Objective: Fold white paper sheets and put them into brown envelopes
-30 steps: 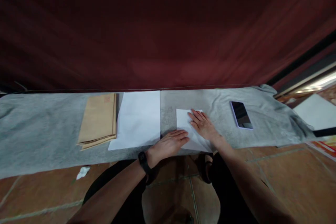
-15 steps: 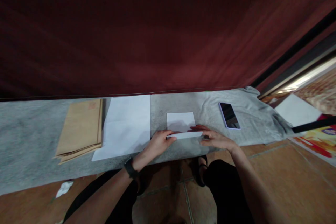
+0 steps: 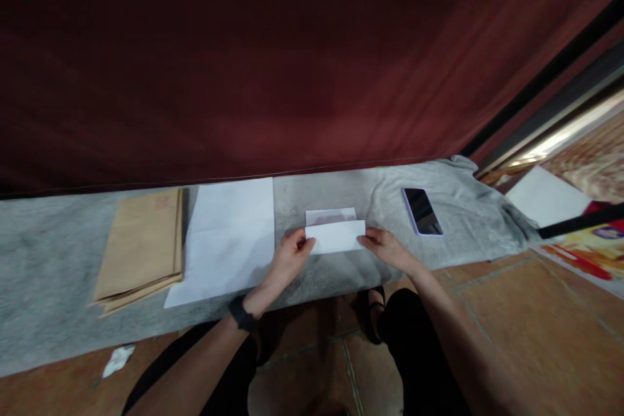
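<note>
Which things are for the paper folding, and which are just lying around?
For the folding:
- folded paper, between the left hand and right hand
- probably the big white paper and brown envelopes

Seemingly just lying around:
- phone
- white scrap on the floor

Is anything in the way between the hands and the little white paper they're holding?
Nothing I can see: the left hand and right hand touch the folded paper directly, one at each end. The phone lies apart.

The folded sheet (image 3: pixel 336 238) is smooth, matt paper — the envelopes (image 3: pixel 139 240) dull brown paper, the phone (image 3: pixel 422 211) glossy-faced, the grey cover (image 3: pixel 322 192) soft-looking cloth.
</note>
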### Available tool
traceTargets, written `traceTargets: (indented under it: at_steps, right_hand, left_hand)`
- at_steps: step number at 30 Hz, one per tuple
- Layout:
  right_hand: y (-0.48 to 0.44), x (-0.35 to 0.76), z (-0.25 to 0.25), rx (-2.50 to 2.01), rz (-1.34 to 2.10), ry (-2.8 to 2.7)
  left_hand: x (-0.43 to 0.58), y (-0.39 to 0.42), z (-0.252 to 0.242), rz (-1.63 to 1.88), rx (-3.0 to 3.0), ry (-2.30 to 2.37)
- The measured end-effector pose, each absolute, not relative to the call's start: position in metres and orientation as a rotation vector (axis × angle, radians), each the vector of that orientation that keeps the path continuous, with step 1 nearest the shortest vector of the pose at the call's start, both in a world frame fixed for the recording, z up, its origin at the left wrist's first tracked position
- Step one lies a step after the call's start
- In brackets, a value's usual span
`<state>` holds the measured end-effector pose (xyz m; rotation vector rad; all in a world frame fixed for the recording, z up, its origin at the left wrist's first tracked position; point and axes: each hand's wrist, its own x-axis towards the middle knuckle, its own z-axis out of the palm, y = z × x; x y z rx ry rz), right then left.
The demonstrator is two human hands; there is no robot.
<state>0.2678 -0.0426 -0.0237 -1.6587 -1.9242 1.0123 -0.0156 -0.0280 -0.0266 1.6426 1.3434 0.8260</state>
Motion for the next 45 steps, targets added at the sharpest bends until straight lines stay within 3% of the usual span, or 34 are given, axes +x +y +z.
traceTargets:
  at_steps: [9, 21, 33, 45]
  right_hand:
    - [-0.031, 0.25, -0.028, -1.976, 0.717, -1.961]
    - [-0.029, 0.239, -0.018, -2.227, 0.648, -2.022]
    - [-0.023, 0.232, -0.014, -2.338, 0.617, -1.999]
    - [-0.02, 0.228, -0.008, -2.373, 0.534, -2.038]
  left_hand:
    - [-0.008, -0.021, -0.014, 0.623, 1.878, 1.692]
    - [-0.002, -0.012, -0.007, 0.298, 1.864, 1.869]
    - [-0.009, -0.003, -0.012, 0.493, 1.598, 1.649]
    - [-0.005, 0.0, -0.009, 0.396, 1.688, 1.762]
